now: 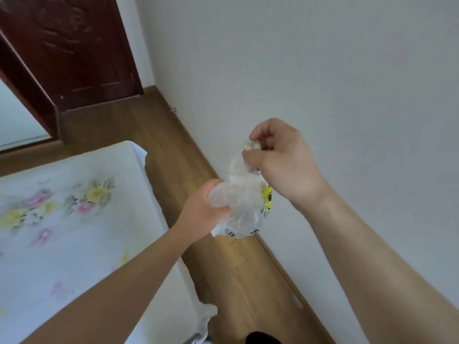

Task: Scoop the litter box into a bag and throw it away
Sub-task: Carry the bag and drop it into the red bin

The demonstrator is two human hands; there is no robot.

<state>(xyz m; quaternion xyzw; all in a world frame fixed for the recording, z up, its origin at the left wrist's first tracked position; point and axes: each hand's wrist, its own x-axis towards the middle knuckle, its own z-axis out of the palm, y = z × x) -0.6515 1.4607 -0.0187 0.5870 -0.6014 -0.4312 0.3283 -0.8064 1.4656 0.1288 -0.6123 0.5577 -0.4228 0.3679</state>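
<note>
Currently the bag-prep step is judged to be in hand, and no scooping can be confirmed. A crumpled clear plastic bag (244,216) with black print and a yellow patch is held in mid-air between both hands, over the strip of wooden floor (173,145) between the bed (74,232) and the white wall (323,70).

The bag's bunched lower part is gripped in the left hand (203,209), fingers curled round it. An upper edge of the film is pinched by the right hand (283,157) between thumb and fingertips, just above and to the right of the left hand. The hands are close together, joined only through the bag; neither is free.

The bag looks empty and unopened — its mouth cannot be made out in the crumple. The litter box is not in view, nor is a scoop or a bin, so their positions cannot be stated. A dark red door (74,45) is seen at the far end of the floor.

Progress is estimated as early: bag in hand, nothing put in it as far as can be seen.

Next move, as judged: the layers at the pinched edge need to be rubbed or pulled apart so the mouth is found, then the bag shaken out to full length. Thin film is expected to cling to itself — a light pinch and a sideways pull would be called for rather than force. After that the litter box has to be located.
</note>
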